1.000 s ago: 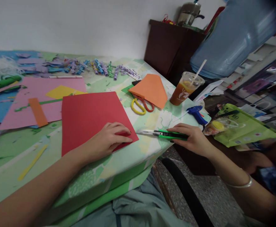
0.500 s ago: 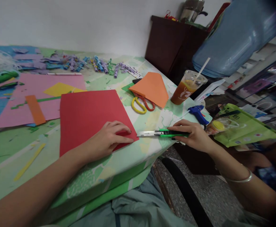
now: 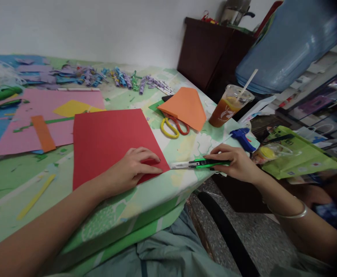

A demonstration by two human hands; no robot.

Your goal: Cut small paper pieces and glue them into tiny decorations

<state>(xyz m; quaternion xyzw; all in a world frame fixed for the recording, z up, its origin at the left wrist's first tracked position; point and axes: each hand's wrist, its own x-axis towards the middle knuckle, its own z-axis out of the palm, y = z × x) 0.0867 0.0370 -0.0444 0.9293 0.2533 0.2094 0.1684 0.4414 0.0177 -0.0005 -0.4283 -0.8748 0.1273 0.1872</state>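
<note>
Home craft table (image 3: 145,196) (paper scraps (image 3: 122,80), water jug (image 3: 286,42))

Plain white wall (image 3: 99,27) filled the upper left of the frame. Dark brown wooden cabinet (image 3: 206,54) stood at upper center-right against it, a metal pot (image 3: 236,9) on top. Big blue water jug (image 3: 286,42) took the upper right, blurred shelves (image 3: 327,96) below it. Table (image 3: 145,192) with a green patterned cover ran across left and center. Speckled grey floor (image 3: 261,238) at lower right. Light soft, even.

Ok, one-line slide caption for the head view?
Left hand presses red paper; right hand grips green utility knife.
</note>
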